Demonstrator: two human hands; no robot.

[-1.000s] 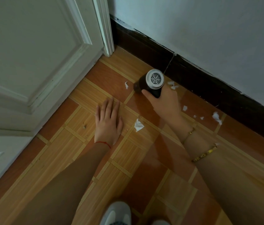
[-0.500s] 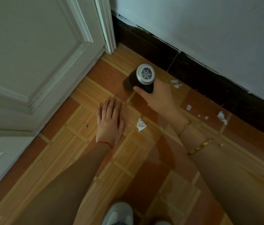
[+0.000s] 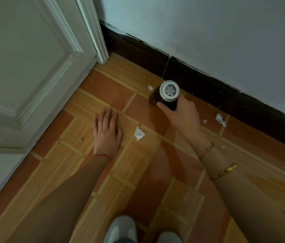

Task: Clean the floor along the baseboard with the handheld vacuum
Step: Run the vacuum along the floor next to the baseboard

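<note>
My right hand [image 3: 183,114] grips the handheld vacuum [image 3: 166,94], a dark cylinder with a silver vented end facing me. Its nozzle end points down at the floor close to the dark baseboard [image 3: 208,88]; the nozzle itself is hidden. A small white scrap [image 3: 150,87] lies just left of the vacuum. A larger paper scrap [image 3: 139,134] lies between my hands. More white scraps [image 3: 220,119] sit by the baseboard to the right. My left hand [image 3: 107,132] rests flat on the floor, fingers apart.
A white panelled door [image 3: 29,71] and its frame [image 3: 96,32] stand at the left, meeting the baseboard in the corner. The floor [image 3: 103,172] is orange and wood-pattern tile. My shoes [image 3: 120,228] show at the bottom edge.
My right hand has swept the vacuum along the floor near the baseboard; the scraps that lay beside it earlier are no longer visible. My left hand has stayed flat on the floor.
</note>
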